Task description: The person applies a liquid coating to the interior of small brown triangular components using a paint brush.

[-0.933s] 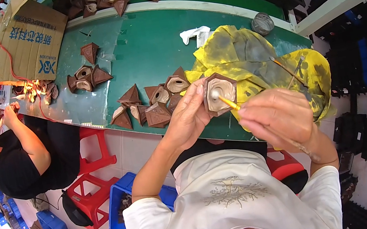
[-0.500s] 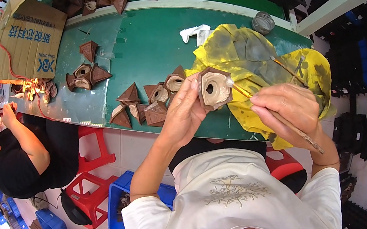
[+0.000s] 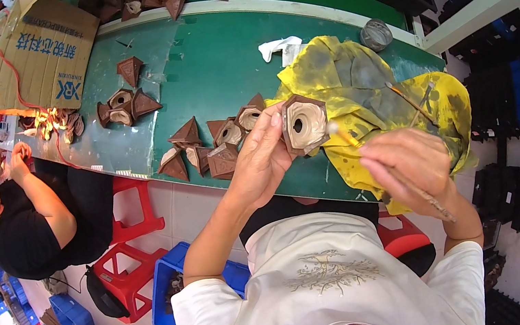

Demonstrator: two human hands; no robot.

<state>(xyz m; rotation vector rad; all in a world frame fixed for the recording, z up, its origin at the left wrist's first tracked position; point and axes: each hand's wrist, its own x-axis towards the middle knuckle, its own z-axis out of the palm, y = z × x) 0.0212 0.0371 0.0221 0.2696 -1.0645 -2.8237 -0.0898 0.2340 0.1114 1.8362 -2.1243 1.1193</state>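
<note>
Head view: left fingers [image 3: 269,124] are gripping the brown piece [image 3: 310,121] on its left, near the counter's [image 3: 214,59] front edge; right fingers [image 3: 383,151] are pinching a brush [image 3: 348,138] alongside.

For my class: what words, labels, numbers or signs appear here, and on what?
Cardboard box: large blue lettering, not quoted; smaller dark lettering, too blurred to read.
White shirt: tree print, no readable words.
Brown piece in left hand: none visible.
</note>
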